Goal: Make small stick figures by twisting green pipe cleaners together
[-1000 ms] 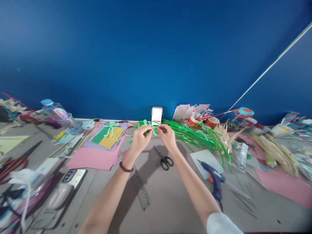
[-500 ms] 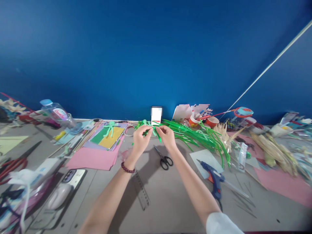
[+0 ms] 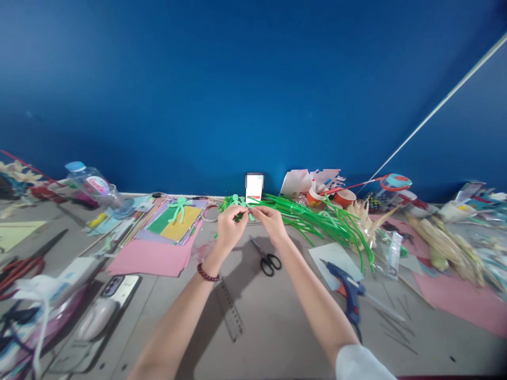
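Blue wall (image 3: 253, 105) at rear; grey worktable (image 3: 277, 332) in front, w/ materials along back & both sides. Bundle of long green stems (image 3: 304, 212) lies at back, just R of my hands; pink paper (image 3: 146, 257) is stacked at L. Blue glue gun (image 3: 349, 293) lies at R, its nozzle over a pale sheet (image 3: 327, 258). Clear ruler (image 3: 229, 311) lies slantwise near my L forearm. L hand (image 3: 229, 226) & R hand (image 3: 273, 224) meet at ctr., tips nearly touching, above the back part of the table. Scissors (image 3: 271, 262) lie below & btwn them, handles toward me, within easy reach. Upright phone (image 3: 254, 189) w/ lit screen stands just behind my fingertips. Light green figure (image 3: 179, 210), w/ limb-like parts, rests on yellow & green sheets at L; other green bits sit just behind my L hand. Smallest item: green piece (image 3: 250, 209), held btwn my two hands, both in a narrow thumb-&-finger pinch. Fingers hide most of it, so exact shape & whether its ends are joined can't be told. Technique (my judgement): keep both pinches close together, as a short span should bend less; let L hold steady while R makes small adjustments; press w/ pads, not nails, since thin material may crease or slip. Wrists best kept low & quiet, thumbs angled apart, approx. enough to see the contact pt. Too hard a pull could twist the piece out of line; light, even pressure is safer.
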A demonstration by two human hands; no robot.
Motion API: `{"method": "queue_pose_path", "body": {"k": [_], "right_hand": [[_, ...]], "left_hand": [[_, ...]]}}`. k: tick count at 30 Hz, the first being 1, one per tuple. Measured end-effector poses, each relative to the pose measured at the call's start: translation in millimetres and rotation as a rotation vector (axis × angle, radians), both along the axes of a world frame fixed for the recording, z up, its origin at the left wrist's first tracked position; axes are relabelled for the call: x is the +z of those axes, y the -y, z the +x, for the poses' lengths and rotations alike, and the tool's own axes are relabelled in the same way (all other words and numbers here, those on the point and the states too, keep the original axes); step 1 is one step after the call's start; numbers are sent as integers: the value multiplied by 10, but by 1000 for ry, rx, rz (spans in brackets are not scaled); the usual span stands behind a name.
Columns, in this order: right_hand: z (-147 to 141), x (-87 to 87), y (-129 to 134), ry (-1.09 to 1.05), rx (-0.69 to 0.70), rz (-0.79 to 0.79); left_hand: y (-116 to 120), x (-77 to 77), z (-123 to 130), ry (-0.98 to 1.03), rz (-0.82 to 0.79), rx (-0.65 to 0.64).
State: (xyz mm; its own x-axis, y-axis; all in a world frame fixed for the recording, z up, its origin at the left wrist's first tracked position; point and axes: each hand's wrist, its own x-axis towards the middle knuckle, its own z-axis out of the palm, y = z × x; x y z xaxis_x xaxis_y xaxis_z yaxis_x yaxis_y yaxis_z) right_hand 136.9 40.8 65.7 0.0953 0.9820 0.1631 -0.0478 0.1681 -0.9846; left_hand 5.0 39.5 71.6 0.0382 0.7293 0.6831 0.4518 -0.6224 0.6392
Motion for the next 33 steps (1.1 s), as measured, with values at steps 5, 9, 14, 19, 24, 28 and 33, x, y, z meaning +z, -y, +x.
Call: {"method": "queue_pose_path", "body": {"k": [5, 9, 14, 19, 24, 28, 33], "right_hand": [[-29, -41, -4, 22, -39, 19], [-15, -68, -23, 99, -44, 89], [21, -12, 5, 330, -16, 224], [17, 10, 52, 567, -20, 385], [43, 22, 64, 673, -41, 420], [65, 63, 85, 755, -24, 418], [44, 47, 77, 650, -26, 436]], "left_hand": [[-13, 39, -51, -80, 44, 2], [3, 83, -79, -80, -16, -34], [-10, 99, -77, 213, -385, -191], [-48, 76, -74, 381, -637, -231], [-69, 16, -52, 411, -693, -275], [-56, 5, -12, 451, -675, -309], [-56, -52, 37, 477, -598, -217]]}}
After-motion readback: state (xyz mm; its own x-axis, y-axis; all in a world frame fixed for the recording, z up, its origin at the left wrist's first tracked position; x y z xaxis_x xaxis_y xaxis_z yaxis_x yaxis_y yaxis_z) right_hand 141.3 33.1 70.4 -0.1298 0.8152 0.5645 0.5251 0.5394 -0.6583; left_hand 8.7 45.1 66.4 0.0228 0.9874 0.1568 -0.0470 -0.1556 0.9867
